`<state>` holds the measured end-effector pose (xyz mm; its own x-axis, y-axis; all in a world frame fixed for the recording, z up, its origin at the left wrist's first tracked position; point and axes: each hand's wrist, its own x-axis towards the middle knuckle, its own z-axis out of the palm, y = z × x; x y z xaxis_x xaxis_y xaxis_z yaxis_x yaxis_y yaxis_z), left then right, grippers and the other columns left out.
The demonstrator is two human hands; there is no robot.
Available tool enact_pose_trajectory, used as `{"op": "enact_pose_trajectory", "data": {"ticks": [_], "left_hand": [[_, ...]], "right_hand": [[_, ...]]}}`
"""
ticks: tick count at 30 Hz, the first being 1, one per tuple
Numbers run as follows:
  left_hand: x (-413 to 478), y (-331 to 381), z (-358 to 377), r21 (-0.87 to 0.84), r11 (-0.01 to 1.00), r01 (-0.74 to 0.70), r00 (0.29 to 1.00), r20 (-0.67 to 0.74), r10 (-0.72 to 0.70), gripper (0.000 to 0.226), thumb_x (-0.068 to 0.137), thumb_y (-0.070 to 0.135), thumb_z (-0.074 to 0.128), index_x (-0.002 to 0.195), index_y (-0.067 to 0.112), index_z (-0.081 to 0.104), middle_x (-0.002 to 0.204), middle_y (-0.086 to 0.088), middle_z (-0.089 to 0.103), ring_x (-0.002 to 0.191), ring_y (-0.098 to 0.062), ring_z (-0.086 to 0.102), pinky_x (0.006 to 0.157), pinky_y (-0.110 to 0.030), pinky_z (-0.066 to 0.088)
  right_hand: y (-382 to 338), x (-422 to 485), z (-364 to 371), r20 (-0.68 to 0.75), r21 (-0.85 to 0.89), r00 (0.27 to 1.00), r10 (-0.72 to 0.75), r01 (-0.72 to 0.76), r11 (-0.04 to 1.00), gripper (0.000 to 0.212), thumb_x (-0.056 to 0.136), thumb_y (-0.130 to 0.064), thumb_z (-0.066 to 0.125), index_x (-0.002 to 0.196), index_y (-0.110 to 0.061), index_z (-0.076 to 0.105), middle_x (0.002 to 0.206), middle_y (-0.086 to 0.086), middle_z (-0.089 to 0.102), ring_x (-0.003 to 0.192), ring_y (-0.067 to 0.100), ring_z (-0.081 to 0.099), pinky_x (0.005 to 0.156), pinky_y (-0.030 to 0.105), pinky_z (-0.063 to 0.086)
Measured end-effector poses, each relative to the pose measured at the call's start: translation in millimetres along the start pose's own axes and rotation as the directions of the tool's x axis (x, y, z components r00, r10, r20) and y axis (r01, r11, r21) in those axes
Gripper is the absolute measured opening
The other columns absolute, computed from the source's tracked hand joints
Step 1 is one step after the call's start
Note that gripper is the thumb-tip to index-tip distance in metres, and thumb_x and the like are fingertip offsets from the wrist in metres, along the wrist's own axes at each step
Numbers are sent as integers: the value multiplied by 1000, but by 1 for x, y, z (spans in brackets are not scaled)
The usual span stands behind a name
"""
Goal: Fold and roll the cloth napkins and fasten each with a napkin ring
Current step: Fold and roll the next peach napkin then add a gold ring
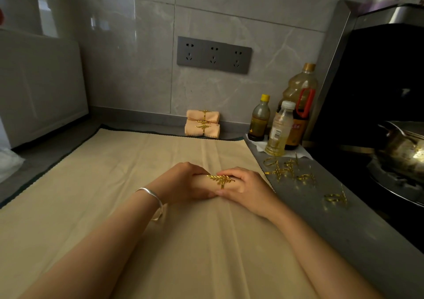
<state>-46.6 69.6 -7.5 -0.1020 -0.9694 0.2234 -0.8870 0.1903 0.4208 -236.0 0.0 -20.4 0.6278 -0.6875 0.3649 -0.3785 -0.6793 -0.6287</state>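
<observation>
**Ring going onto the rolled napkin**

The grey stone desk (321, 209) carries a wide beige cloth mat (137, 184). At its far edge, against the tiled wall, sits a stack of finished peach napkin rolls (202, 123), each ringed. Mid-mat, the left hand (183, 184) and right hand (246, 189) close around 1 rolled beige napkin (203, 184), seating a gold leaf-shaped napkin ring (220, 180) on it. Spare gold rings (289, 170) lie right. Next, likely: centre the ring, then stack the roll.

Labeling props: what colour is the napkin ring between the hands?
Gold, leaf-patterned napkin ring; head view.
</observation>
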Motion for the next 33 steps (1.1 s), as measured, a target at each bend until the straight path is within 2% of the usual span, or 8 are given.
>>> {"op": "enact_pose_trajectory", "data": {"ticks": [5,8,12,16,19,22,30,33], "left_hand": [[-9,1,-26,-129,973,192,981,0,-193,60,78,51,61,129,19,54,122,2,61,101,-13,60,88,-22,50],[-15,3,-39,-439,805,399,902,31,-431,44,89,42,53,111,5,64,107,-9,69,82,-17,68,78,-28,56],[-17,18,-38,-551,624,555,820,233,-523,36,97,30,47,111,-1,61,96,-8,68,78,-18,66,76,-27,55],[-9,19,-37,-646,608,461,860,157,-485,40,100,28,39,127,0,49,124,-14,57,106,-25,59,90,-31,50],[9,15,-43,-702,619,351,889,42,-456,42,101,29,36,133,2,42,131,-13,49,118,-26,51,97,-32,42],[34,3,-52,-740,628,242,911,-49,-408,44,102,33,31,137,8,41,126,-4,48,117,-21,47,98,-31,37],[132,-67,-60,-841,536,71,858,-222,-462,39,102,29,31,132,7,46,130,-11,51,110,-16,49,90,-25,35],[167,-94,-52,-867,491,85,833,-208,-512,41,102,32,32,131,7,48,130,-9,52,116,-20,51,95,-28,37]], "right_hand": [[1,-3,-14,-39,64,981,189,-187,980,46,79,-34,73,121,-23,60,113,-8,62,104,6,58,92,20,45],[6,-9,-26,-114,33,938,327,-325,945,37,84,-34,67,116,-16,64,107,-6,64,91,5,58,82,17,44],[8,-10,-24,-81,133,912,401,-389,912,36,84,-23,69,117,-8,65,112,5,68,91,9,62,82,18,46],[1,-3,-22,-49,280,916,398,-370,886,37,91,-12,58,127,-6,55,120,5,61,93,5,56,74,8,44],[-8,18,-24,-20,400,915,404,-363,842,44,96,-12,48,139,-11,41,134,2,52,119,13,49,100,24,39],[-13,57,-29,-62,456,928,367,-301,838,42,99,-10,42,140,-14,39,127,-4,49,120,10,44,107,29,33],[23,191,-12,-130,433,948,289,-208,877,34,98,0,35,130,-3,47,124,3,52,122,18,46,75,1,38],[49,230,6,-150,432,938,313,-223,874,37,100,-4,35,136,-2,42,134,9,49,125,21,45,80,11,37]]}}
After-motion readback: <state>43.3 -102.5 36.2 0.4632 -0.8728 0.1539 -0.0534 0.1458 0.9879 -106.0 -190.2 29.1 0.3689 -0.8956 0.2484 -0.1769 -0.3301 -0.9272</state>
